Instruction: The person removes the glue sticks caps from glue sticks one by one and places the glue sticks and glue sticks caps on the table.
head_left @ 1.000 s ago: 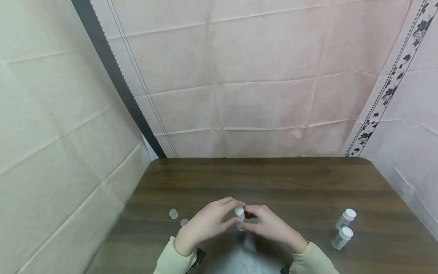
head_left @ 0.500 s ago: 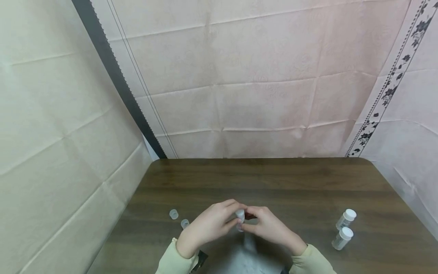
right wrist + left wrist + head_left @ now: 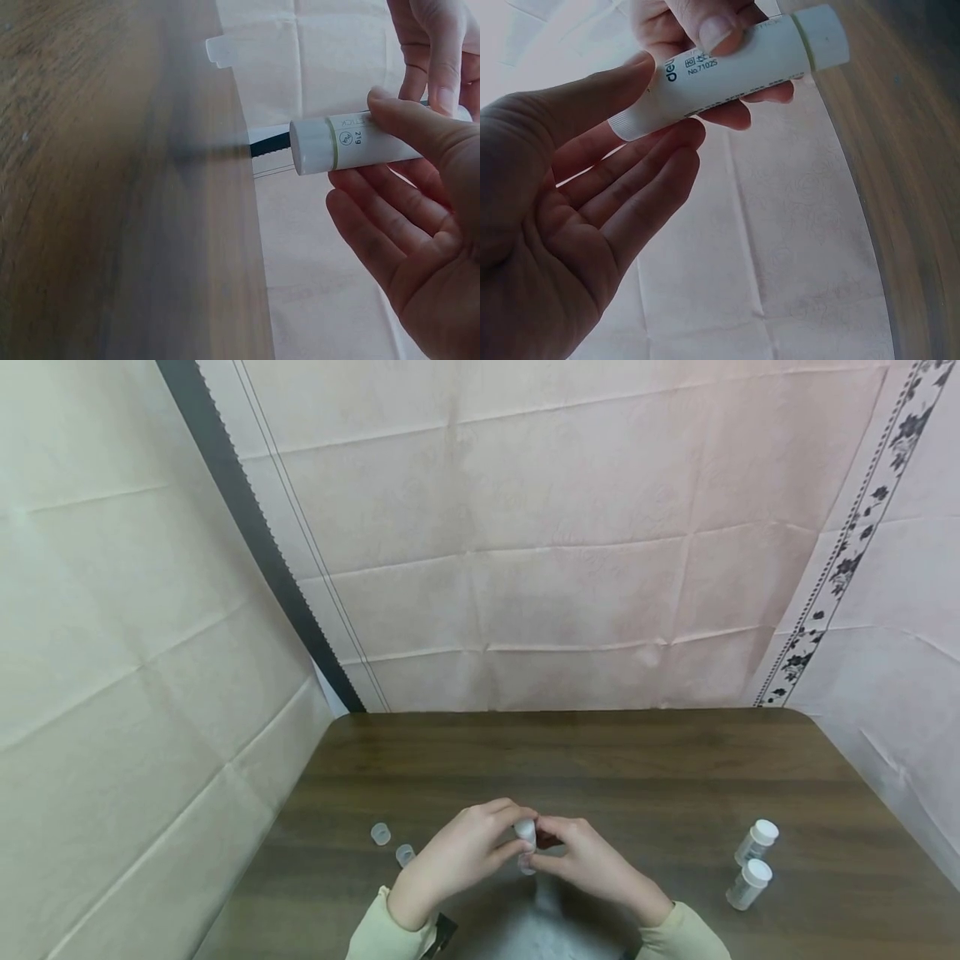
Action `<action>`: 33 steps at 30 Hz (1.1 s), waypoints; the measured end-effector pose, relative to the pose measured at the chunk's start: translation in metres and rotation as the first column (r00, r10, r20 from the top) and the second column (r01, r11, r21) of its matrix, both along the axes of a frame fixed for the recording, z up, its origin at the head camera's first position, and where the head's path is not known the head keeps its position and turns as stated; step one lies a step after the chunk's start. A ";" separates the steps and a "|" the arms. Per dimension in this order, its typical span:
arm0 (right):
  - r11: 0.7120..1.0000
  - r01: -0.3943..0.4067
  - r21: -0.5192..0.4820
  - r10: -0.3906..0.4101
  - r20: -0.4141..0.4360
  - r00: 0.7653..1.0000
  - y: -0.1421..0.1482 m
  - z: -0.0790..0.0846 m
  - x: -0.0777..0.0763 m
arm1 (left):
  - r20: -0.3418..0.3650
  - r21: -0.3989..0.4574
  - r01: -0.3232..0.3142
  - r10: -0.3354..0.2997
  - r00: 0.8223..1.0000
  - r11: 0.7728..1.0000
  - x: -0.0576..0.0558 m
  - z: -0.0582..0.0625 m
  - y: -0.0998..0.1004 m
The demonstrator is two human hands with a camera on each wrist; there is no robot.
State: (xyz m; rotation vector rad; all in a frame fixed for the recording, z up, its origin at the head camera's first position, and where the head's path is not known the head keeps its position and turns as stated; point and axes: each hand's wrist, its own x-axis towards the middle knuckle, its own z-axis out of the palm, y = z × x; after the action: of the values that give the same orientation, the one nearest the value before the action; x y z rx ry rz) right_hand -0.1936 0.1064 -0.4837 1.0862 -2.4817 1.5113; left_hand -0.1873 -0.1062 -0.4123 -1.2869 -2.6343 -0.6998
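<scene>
A white glue stick [image 3: 526, 832] with printed lettering is held above the table between both hands. With thumb and fingers, my left hand [image 3: 461, 852] pinches its ridged end. My right hand [image 3: 592, 864] grips the body of the stick. In the left wrist view the glue stick [image 3: 727, 71] slants, its smooth end with a greenish ring at the right. Seen from the right wrist, that smooth end of the glue stick [image 3: 311, 146] points left, while the fingers hide part of the body.
Two small translucent caps, one farther back [image 3: 380, 833] and one nearer [image 3: 405, 854], lie left of my hands. On the right stand two clear containers with white tops, the rear one [image 3: 757, 841] close to the front one [image 3: 748, 885]. Cloth hangs behind the wooden table [image 3: 570, 752].
My left fingers shift slightly over the glue stick's top, covering more of it half a second ago than now. Both hands keep their hold and stay nearly in place.
</scene>
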 end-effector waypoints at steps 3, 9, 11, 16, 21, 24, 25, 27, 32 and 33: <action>1.000 0.003 -0.002 -0.003 -0.019 1.000 0.000 -0.002 0.000 | -0.004 0.003 -0.010 0.010 1.000 1.000 0.000 0.000 0.000; 1.000 -0.008 -0.011 0.008 -0.021 1.000 0.000 -0.001 0.001 | 0.017 0.015 -0.012 0.012 1.000 1.000 0.000 0.000 0.001; 1.000 -0.010 -0.011 0.010 -0.025 1.000 0.000 -0.001 0.001 | 0.018 0.014 -0.014 0.014 1.000 1.000 0.000 0.001 0.001; 1.000 -0.010 0.005 0.010 -0.016 1.000 0.001 0.000 0.002 | 0.023 0.016 -0.012 0.011 1.000 1.000 0.001 0.005 0.001; 0.999 -0.001 0.035 0.001 -0.005 1.000 0.003 -0.003 0.002 | -0.003 0.009 -0.029 0.029 1.000 1.000 0.000 0.016 -0.001; 0.998 -0.003 0.056 0.003 0.004 1.000 0.004 -0.005 0.002 | -0.018 -0.003 -0.057 0.057 0.998 0.998 -0.001 0.025 -0.004; 0.998 -0.005 0.060 0.005 0.008 1.000 0.004 -0.006 0.003 | -0.017 -0.003 -0.064 0.064 0.998 0.998 -0.001 0.029 -0.005; 0.998 -0.009 0.062 0.009 0.008 1.000 0.005 -0.007 0.003 | -0.015 0.002 -0.080 0.080 0.997 0.997 -0.002 0.034 -0.006; 0.998 -0.017 0.058 0.017 -0.011 1.000 0.005 -0.009 0.002 | -0.023 0.020 -0.104 0.105 0.994 0.994 -0.003 0.042 -0.009; 0.998 -0.017 0.059 0.018 -0.006 1.000 0.005 -0.009 0.002 | -0.022 0.021 -0.106 0.106 0.994 0.994 -0.003 0.043 -0.010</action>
State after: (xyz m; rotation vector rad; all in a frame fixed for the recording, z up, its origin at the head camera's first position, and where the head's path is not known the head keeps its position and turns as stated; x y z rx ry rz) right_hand -0.1914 0.1118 -0.4930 1.1229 -2.5341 1.4449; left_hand -0.1907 -0.1160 -0.3698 -1.1330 -2.6475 -0.6898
